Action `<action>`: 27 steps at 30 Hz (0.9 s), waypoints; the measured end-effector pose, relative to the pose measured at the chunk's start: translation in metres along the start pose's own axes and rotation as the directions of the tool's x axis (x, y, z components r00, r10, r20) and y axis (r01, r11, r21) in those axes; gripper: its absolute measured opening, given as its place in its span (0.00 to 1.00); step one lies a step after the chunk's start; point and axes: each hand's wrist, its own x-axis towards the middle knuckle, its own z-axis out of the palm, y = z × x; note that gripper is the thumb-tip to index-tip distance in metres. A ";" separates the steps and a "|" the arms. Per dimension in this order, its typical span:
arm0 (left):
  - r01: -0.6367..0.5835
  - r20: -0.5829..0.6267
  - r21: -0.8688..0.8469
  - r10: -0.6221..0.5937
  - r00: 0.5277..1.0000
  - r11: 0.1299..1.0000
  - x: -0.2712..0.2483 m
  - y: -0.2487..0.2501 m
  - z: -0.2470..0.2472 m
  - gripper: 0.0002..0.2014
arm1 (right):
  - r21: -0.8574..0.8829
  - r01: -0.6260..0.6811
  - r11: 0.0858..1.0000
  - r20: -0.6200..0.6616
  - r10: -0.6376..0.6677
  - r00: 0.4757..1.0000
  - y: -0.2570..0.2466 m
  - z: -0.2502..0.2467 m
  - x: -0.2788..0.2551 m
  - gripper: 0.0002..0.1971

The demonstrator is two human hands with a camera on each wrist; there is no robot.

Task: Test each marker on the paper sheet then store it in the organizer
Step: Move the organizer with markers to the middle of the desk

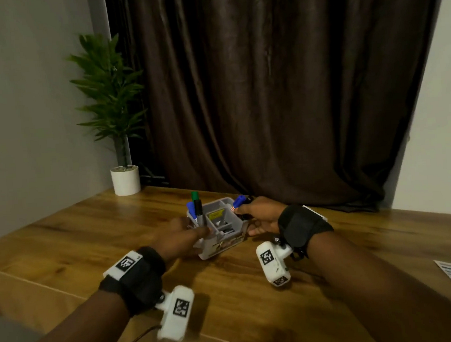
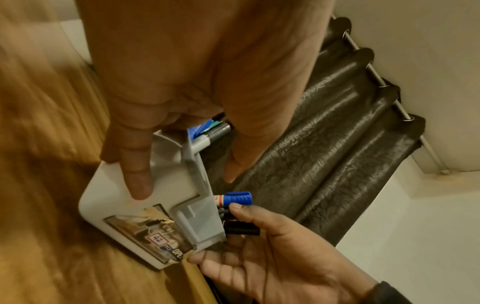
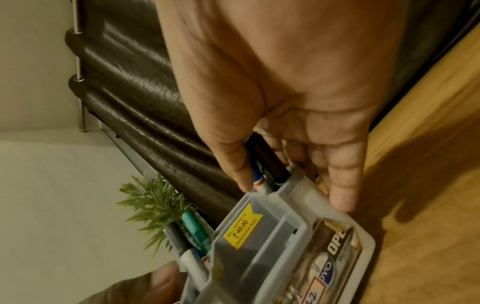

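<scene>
Organizer (image 3: 301,191) sticker (image 3: 242,226) price: right wrist only

The head view looks forward and down across the tabletop (image 1: 255,302) toward the curtain (image 1: 266,87). Each wrist view peers along its own palm (very close, wide-angle): the left hand (image 1: 180,234) view faces rightward, the right hand (image 1: 259,216) view leftward. All three share the pen organiser (image 1: 224,224) and blue-capped marker (image 1: 238,201).
</scene>
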 end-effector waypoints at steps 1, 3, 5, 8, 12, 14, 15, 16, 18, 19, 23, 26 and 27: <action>0.014 0.014 -0.012 -0.013 1.000 1.000 0.005 0.004 0.007 0.14 | -0.003 -0.008 1.000 -0.012 0.008 1.000 0.003 -0.007 -0.002 0.19; 0.008 0.054 -0.013 -0.008 0.999 1.000 0.013 0.013 0.024 0.14 | -0.023 -0.019 1.000 -0.051 0.018 0.999 0.009 -0.022 -0.012 0.19; -0.003 0.089 -0.001 0.003 0.996 1.000 0.013 0.022 0.040 0.14 | -0.037 -0.018 0.999 -0.098 0.014 0.995 0.012 -0.036 -0.031 0.19; 0.009 0.134 0.000 -0.009 0.991 1.000 0.004 0.034 0.062 0.16 | -0.002 -0.013 1.000 -0.146 0.012 0.989 0.017 -0.056 -0.070 0.16; -0.059 0.206 0.018 0.054 0.977 0.998 -0.032 0.055 0.090 0.16 | 0.021 -0.015 1.000 -0.229 0.019 0.973 0.023 -0.074 -0.133 0.17; -0.094 0.233 0.008 0.090 0.968 0.996 -0.044 0.061 0.101 0.14 | 0.048 -0.017 0.999 -0.240 0.028 0.970 0.024 -0.082 -0.158 0.20; -0.104 0.243 -0.002 0.102 0.965 0.995 -0.049 0.063 0.106 0.13 | 0.051 -0.013 0.999 -0.242 0.025 0.970 0.024 -0.086 -0.168 0.21; -0.107 0.251 -0.003 0.105 0.962 0.994 -0.051 0.065 0.109 0.13 | 0.051 -0.012 0.999 -0.243 0.024 0.970 0.023 -0.090 -0.175 0.21; -0.105 0.259 0.005 0.100 0.961 0.995 -0.048 0.069 0.114 0.13 | 0.040 -0.011 0.999 -0.242 0.020 0.970 0.021 -0.099 -0.182 0.22; -0.101 0.254 0.015 0.094 0.963 0.995 -0.043 0.071 0.115 0.14 | 0.031 -0.010 0.999 -0.238 0.017 0.971 0.020 -0.104 -0.181 0.22; -0.077 0.231 0.039 0.066 0.971 0.996 -0.011 0.076 0.120 0.16 | 0.041 -0.033 0.999 -0.221 0.042 0.974 0.020 -0.120 -0.155 0.22; -0.051 0.247 0.023 0.044 0.968 0.998 0.029 0.070 0.125 0.17 | 0.048 -0.057 0.997 -0.197 0.066 0.978 0.026 -0.135 -0.108 0.25; -0.037 0.258 0.013 0.033 0.966 0.999 0.041 0.069 0.125 0.17 | 0.046 -0.071 0.996 -0.185 0.078 0.980 0.028 -0.140 -0.093 0.25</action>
